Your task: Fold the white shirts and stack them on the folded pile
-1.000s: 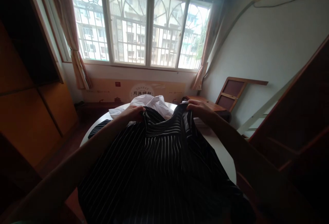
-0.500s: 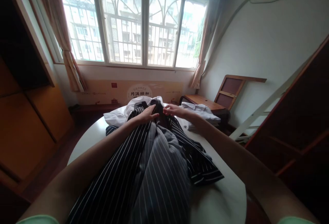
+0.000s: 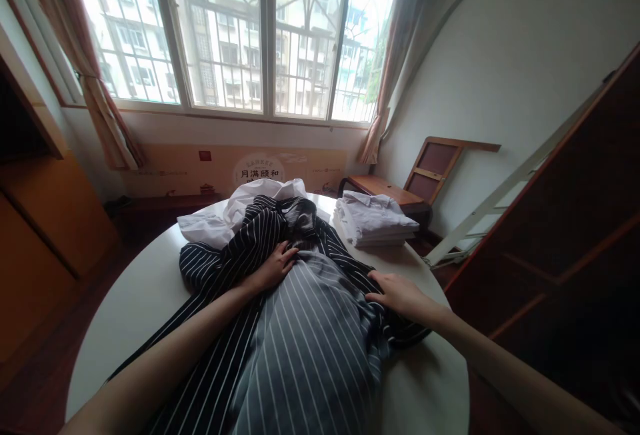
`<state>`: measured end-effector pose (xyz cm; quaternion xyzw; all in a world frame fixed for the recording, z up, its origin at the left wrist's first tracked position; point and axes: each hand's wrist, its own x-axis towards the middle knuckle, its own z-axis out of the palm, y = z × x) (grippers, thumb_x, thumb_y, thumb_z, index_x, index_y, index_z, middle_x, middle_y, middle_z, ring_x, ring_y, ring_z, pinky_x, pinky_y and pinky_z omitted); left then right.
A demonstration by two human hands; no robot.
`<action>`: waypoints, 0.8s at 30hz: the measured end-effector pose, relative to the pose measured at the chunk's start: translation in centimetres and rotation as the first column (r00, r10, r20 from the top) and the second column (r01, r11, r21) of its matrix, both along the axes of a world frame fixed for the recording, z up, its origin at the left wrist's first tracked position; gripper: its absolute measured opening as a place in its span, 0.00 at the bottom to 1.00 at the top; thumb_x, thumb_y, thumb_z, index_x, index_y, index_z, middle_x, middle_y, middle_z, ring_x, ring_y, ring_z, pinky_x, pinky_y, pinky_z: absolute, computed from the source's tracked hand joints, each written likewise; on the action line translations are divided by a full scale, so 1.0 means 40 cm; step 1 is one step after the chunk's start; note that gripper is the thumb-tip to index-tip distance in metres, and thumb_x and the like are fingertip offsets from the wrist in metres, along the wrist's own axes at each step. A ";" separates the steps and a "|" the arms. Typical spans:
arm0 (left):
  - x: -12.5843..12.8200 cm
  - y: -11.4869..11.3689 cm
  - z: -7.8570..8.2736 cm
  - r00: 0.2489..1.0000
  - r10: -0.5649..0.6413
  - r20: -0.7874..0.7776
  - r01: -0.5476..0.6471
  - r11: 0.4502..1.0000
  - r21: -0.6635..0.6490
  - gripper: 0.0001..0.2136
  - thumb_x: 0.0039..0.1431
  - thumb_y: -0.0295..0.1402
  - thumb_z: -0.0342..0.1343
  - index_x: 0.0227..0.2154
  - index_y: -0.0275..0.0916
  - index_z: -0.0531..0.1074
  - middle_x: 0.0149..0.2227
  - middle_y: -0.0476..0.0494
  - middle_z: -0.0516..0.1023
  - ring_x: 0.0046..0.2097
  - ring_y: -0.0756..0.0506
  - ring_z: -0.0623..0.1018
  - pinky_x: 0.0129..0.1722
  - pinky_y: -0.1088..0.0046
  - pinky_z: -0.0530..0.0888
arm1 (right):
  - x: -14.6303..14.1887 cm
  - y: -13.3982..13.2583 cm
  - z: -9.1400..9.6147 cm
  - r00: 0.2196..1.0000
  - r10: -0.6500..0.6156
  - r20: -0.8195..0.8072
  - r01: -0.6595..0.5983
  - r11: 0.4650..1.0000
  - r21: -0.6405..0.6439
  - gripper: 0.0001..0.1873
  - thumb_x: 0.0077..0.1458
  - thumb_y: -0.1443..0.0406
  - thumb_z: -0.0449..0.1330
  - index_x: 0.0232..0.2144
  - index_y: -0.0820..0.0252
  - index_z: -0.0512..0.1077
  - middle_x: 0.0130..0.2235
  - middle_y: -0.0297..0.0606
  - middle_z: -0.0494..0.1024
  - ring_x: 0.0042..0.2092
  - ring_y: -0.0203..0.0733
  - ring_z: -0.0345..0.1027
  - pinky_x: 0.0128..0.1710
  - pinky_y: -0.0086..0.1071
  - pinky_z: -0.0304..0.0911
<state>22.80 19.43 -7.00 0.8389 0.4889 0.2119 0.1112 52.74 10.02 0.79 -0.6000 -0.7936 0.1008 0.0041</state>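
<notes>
A black garment with thin white stripes (image 3: 300, 348) lies spread over the round white table (image 3: 140, 302), its paler inner side turned up in the middle. My left hand (image 3: 273, 268) rests flat on it near the collar end, fingers stretched out. My right hand (image 3: 400, 294) lies flat on the garment's right edge, fingers apart. Neither hand grips the cloth.
A crumpled white shirt (image 3: 235, 212) lies at the table's far side. A stack of folded white shirts (image 3: 375, 220) sits at the far right edge. Beyond stand a wooden chair (image 3: 400, 185), a barred window and a wooden cabinet at left.
Both hands let go of the garment's top, moved back toward me and apart, and now lie flat on the laid-down cloth. The camera tilted down.
</notes>
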 end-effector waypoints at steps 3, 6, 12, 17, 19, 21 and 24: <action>-0.001 -0.002 -0.001 1.000 -0.008 0.023 0.007 1.000 0.027 0.19 0.58 0.32 0.47 0.53 0.35 0.64 0.60 0.33 0.57 0.62 0.39 0.57 0.59 0.58 0.57 | 0.071 0.022 0.039 0.997 0.067 -0.039 -0.072 0.987 -0.141 0.09 0.49 0.59 0.56 0.27 0.59 0.70 0.31 0.38 0.75 0.34 0.44 0.68 0.32 0.31 0.58; -0.003 -0.004 0.004 0.999 -0.030 0.019 0.030 0.999 0.027 0.18 0.58 0.32 0.47 0.51 0.36 0.65 0.59 0.35 0.60 0.60 0.40 0.59 0.59 0.58 0.58 | 0.120 0.044 0.091 0.971 -0.226 0.080 0.217 0.971 0.100 0.06 0.51 0.64 0.54 0.29 0.59 0.69 0.30 0.38 0.74 0.32 0.42 0.68 0.28 0.29 0.56; 0.001 -0.007 0.002 0.999 -0.045 0.005 0.045 0.999 0.014 0.18 0.58 0.31 0.46 0.51 0.35 0.65 0.58 0.36 0.62 0.60 0.40 0.60 0.59 0.59 0.57 | 0.079 0.041 0.080 0.915 -0.391 0.097 0.334 0.872 0.358 0.10 0.55 0.59 0.51 0.31 0.59 0.67 0.34 0.43 0.74 0.33 0.43 0.68 0.28 0.31 0.53; -0.001 -0.021 0.013 0.995 -0.077 0.059 0.073 0.995 0.068 0.24 0.58 0.29 0.45 0.58 0.37 0.54 0.61 0.36 0.56 0.62 0.43 0.56 0.59 0.60 0.56 | 0.058 0.040 0.002 0.984 -0.138 -0.117 0.126 0.986 -0.105 0.20 0.44 0.48 0.58 0.25 0.60 0.69 0.29 0.38 0.74 0.31 0.41 0.65 0.28 0.30 0.55; 0.001 -0.027 0.026 0.989 -0.144 0.029 0.140 0.985 0.099 0.25 0.57 0.23 0.42 0.59 0.38 0.53 0.62 0.38 0.54 0.63 0.44 0.53 0.60 0.62 0.55 | 0.075 0.042 -0.015 0.968 -0.074 -0.240 0.018 0.974 -0.227 0.20 0.42 0.49 0.60 0.23 0.61 0.69 0.27 0.36 0.72 0.30 0.39 0.64 0.28 0.29 0.56; 0.006 -0.030 0.037 0.975 -0.220 -0.042 0.223 0.971 0.087 0.27 0.56 0.20 0.40 0.59 0.42 0.54 0.62 0.43 0.55 0.62 0.46 0.54 0.59 0.61 0.55 | 0.094 0.037 -0.018 0.912 -0.084 -0.402 -0.057 0.944 -0.326 0.20 0.40 0.49 0.61 0.23 0.62 0.70 0.26 0.34 0.71 0.31 0.39 0.64 0.29 0.29 0.58; 0.021 -0.028 0.049 0.951 -0.269 -0.150 0.276 0.961 0.022 0.25 0.58 0.21 0.38 0.56 0.48 0.58 0.60 0.47 0.60 0.60 0.44 0.59 0.57 0.56 0.58 | 0.109 0.014 0.001 0.702 -0.261 -0.662 -0.064 0.903 -0.424 0.23 0.44 0.48 0.59 0.32 0.62 0.71 0.31 0.37 0.73 0.33 0.39 0.66 0.32 0.30 0.62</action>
